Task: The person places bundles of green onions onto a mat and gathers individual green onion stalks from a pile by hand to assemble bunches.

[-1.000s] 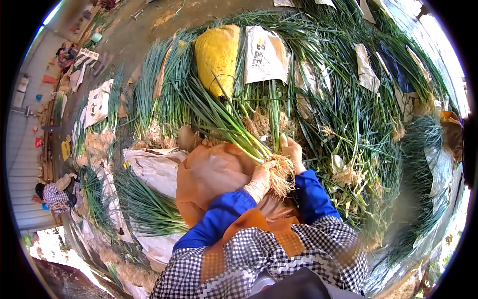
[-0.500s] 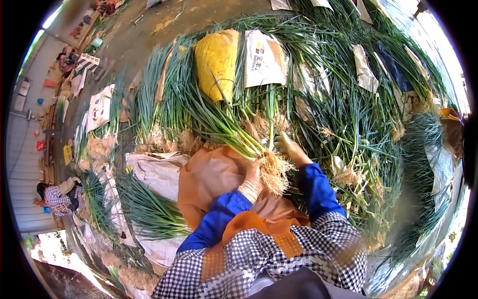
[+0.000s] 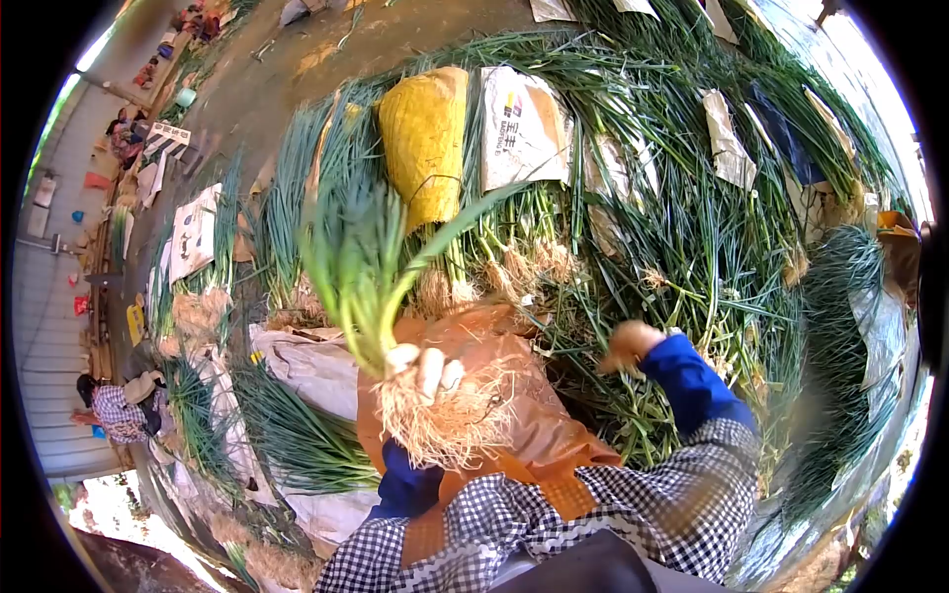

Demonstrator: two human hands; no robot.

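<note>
Wrapped round the base of a bunch of green onions [image 3: 371, 277], my left hand [image 3: 425, 373] is over the orange apron [image 3: 484, 346]. The bunch's pale roots hang below the fingers and its leaves point up and left, partly blurred. My right hand [image 3: 633, 346] is off to the right above loose leaves, away from the bunch; motion smears its fingers. Beyond the apron stand more onions with roots toward me, partly covered by a yellow sack [image 3: 425, 143] and a white printed sack [image 3: 522, 128].
A pile of onions [image 3: 306, 425] lies on pale sacks [image 3: 311, 371] at the left. Many onions [image 3: 682, 217] spread across the right. A person in a checked top [image 3: 117, 413] is at the far left, near a corrugated wall [image 3: 59, 336].
My left hand has turned and moved left with the bunch, its roots now toward me. My right hand has moved away to the right, and the leaves have swung up and left.
</note>
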